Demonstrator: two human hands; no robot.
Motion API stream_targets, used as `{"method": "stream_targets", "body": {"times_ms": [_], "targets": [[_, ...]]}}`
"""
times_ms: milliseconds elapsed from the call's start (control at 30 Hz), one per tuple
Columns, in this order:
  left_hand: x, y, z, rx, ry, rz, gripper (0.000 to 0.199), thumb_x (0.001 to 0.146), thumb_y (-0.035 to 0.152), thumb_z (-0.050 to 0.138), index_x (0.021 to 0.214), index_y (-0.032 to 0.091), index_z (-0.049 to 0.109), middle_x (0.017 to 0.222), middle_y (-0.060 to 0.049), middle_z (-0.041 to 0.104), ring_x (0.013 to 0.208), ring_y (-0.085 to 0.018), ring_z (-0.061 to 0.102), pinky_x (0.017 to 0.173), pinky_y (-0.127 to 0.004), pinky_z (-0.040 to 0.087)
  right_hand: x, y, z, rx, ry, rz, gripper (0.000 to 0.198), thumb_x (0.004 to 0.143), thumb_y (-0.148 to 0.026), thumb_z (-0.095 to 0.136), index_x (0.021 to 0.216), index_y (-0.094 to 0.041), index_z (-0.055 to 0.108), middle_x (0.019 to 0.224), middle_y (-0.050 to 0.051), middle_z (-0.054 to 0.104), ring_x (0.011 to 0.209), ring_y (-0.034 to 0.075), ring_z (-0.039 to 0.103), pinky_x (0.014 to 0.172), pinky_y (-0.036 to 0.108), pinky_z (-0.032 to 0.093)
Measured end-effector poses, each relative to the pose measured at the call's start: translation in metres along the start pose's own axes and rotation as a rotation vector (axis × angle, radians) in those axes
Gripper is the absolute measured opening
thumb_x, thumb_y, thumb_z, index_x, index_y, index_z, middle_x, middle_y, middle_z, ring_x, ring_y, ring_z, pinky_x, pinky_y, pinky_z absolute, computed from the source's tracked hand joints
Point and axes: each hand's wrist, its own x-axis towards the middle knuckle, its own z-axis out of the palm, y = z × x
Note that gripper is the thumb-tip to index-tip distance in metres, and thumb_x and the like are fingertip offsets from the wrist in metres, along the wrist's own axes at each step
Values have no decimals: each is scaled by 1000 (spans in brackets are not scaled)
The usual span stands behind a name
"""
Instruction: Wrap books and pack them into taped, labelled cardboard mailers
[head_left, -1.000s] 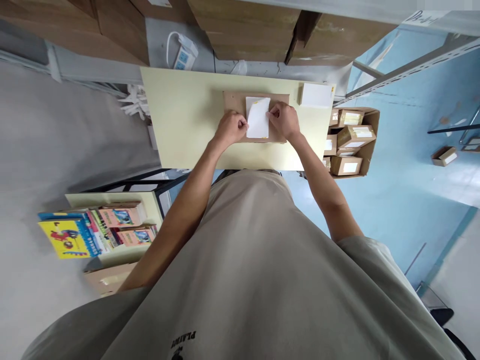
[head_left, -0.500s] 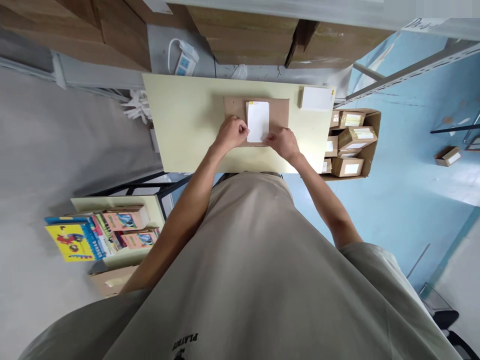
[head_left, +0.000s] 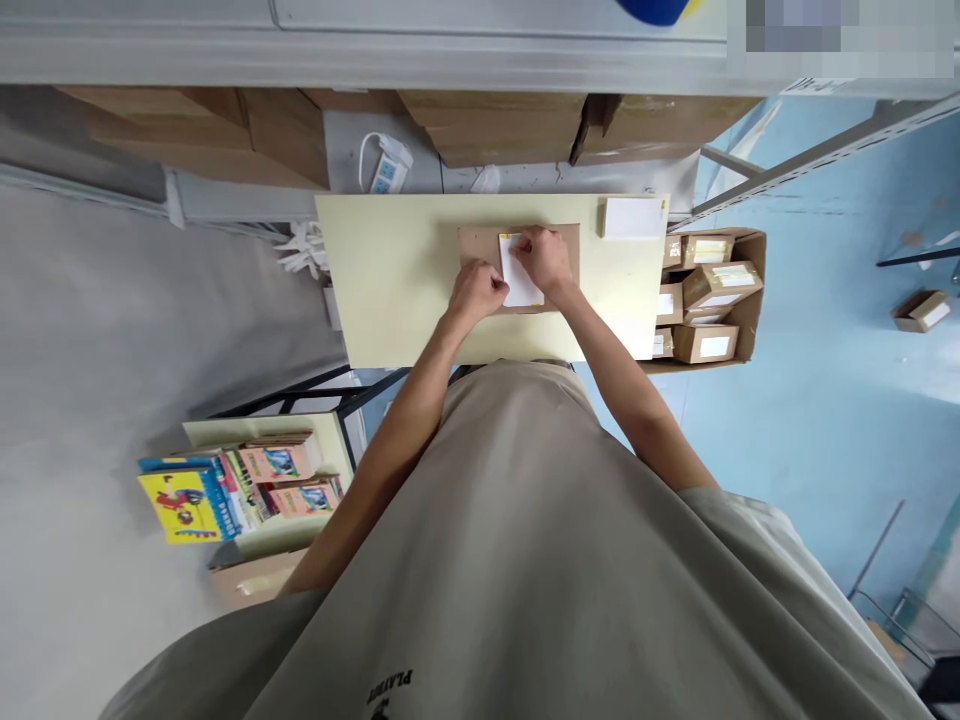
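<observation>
A flat brown cardboard piece [head_left: 480, 243] lies on the pale yellow tabletop [head_left: 397, 290] in front of me. On it rests a white label [head_left: 522, 288] with a small yellow mark at its top left corner. My left hand [head_left: 478, 290] is closed, its fingertips bunched at the label's left edge. Over the upper right part of the label is my right hand [head_left: 546, 260], fingers curled together and touching it. Whatever either set of fingertips may hold is too small to make out. A stack of white labels [head_left: 632, 218] sits at the table's far right corner.
An open carton [head_left: 750, 300] of small boxes stands right of the table. Large cardboard boxes [head_left: 502, 130] and a power strip [head_left: 387, 172] are on the shelf behind. Books [head_left: 240, 485] lie on a stand at the lower left.
My right hand has moved from the label's lower right corner up over its top part. My left hand stays at the left edge. The view has tilted upward, showing more shelf.
</observation>
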Motion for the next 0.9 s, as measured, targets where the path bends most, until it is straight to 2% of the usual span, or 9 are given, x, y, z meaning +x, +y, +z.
{"method": "stream_targets", "body": {"times_ms": [133,200,333,467,600,733,867,900], "targets": [[1,-1,1,-4,-3,-15,12,88,18,76,82,26,82,103,-12,84,123,-38,77,118,-52,62,-1,-3,5,-29,-94,-19,13,97,-12,89,94,-21,81,113,16,88,118,39,81,113,54,64],[2,0,1,-3,0,-26,11,88,18,76,83,25,82,105,-13,85,124,-38,77,119,-50,61,1,-2,6,-5,-105,-26,14,94,-13,93,93,-21,81,112,16,88,117,39,81,113,55,64],[1,7,2,45,-3,-73,12,91,17,75,85,22,83,111,-16,87,123,-38,80,117,-50,62,15,0,9,62,-22,59,12,104,-33,89,101,-23,82,111,15,88,113,38,81,111,57,66],[-5,13,5,90,3,-133,15,96,17,71,93,19,86,117,-21,88,122,-39,82,115,-51,62,28,-1,15,97,43,139,30,109,-55,83,114,-25,81,116,18,85,121,43,79,110,65,67],[-11,14,11,109,34,-174,15,100,19,69,97,19,84,118,-21,89,122,-37,83,115,-48,62,29,-1,24,163,106,78,42,113,-67,73,125,-27,79,115,18,84,124,45,78,109,68,68],[-14,13,20,104,96,-220,15,103,19,68,99,19,83,121,-21,88,126,-37,82,120,-49,60,24,-2,31,173,120,45,39,118,-60,65,134,-27,75,120,18,84,132,45,77,114,70,65],[-16,4,32,-20,247,-274,5,100,16,77,99,21,77,109,-13,87,116,-32,83,115,-45,61,9,-6,31,59,1,33,32,119,-43,65,141,-20,70,135,20,84,140,42,75,125,69,57],[-16,0,34,-72,284,-283,9,98,15,80,98,22,75,104,-10,86,111,-30,83,112,-43,61,3,-6,31,21,-34,14,31,119,-38,67,142,-18,69,139,21,83,142,42,75,129,68,54]]}}
